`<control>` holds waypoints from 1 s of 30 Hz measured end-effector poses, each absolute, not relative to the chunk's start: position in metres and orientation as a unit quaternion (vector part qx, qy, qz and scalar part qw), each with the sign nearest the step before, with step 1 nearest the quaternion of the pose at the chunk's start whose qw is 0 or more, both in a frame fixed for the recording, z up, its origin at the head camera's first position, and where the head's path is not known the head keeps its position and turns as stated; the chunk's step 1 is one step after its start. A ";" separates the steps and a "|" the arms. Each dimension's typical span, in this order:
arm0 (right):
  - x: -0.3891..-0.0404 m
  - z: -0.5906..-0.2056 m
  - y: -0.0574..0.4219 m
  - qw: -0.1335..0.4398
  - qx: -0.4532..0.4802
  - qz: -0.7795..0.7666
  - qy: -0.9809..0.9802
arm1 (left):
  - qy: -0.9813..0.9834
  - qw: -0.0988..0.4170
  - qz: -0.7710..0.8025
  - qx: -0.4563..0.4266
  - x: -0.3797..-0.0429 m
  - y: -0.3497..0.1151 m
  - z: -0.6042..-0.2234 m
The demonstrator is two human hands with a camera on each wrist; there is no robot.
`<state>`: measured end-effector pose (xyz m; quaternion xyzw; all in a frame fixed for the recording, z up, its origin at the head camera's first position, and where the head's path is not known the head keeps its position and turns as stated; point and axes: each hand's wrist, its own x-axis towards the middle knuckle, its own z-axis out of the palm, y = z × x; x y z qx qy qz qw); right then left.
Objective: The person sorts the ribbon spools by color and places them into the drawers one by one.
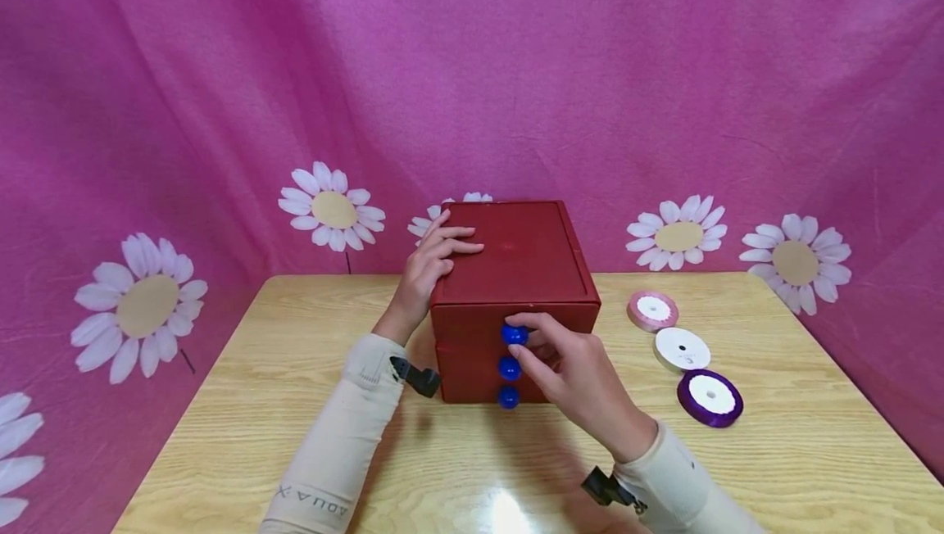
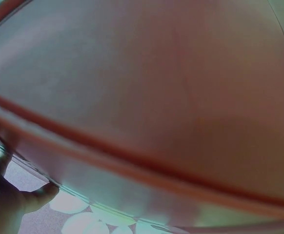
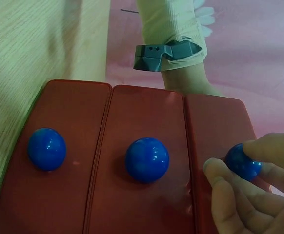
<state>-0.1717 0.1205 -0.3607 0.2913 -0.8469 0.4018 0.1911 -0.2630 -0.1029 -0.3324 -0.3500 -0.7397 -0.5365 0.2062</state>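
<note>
A dark red box of three drawers (image 1: 509, 251) stands on the table, each drawer front bearing a round blue knob. My right hand (image 1: 583, 378) pinches the top drawer's knob (image 3: 237, 158) between thumb and fingers. Below it are the middle knob (image 3: 147, 160) and the bottom knob (image 3: 46, 149), both untouched. All drawer fronts look flush with the box. My left hand (image 1: 430, 272) rests on the left side and top edge of the box, its fingers stretched over the top. In the left wrist view, part of that hand (image 2: 15, 200) shows beside the box's blurred surface.
To the right of the box lie three ribbon spools: a pink spool (image 1: 652, 310), a white spool (image 1: 682, 349) and a purple spool (image 1: 710, 397). They sit on a light wood table (image 1: 258, 403). Behind it hangs a pink cloth (image 1: 472, 67) with daisies.
</note>
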 end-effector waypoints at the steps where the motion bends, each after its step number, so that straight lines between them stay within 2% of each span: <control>1: -0.171 -0.361 0.121 0.189 0.291 0.403 -0.847 | -0.740 0.206 -0.536 -0.349 -0.263 -0.103 -0.332; 15: -0.160 -0.359 0.122 0.158 0.282 0.425 -0.846 | -0.732 0.219 -0.540 -0.353 -0.265 -0.101 -0.334; 30: -0.150 -0.360 0.123 0.160 0.296 0.437 -0.834 | -0.698 0.240 -0.560 -0.377 -0.263 -0.099 -0.334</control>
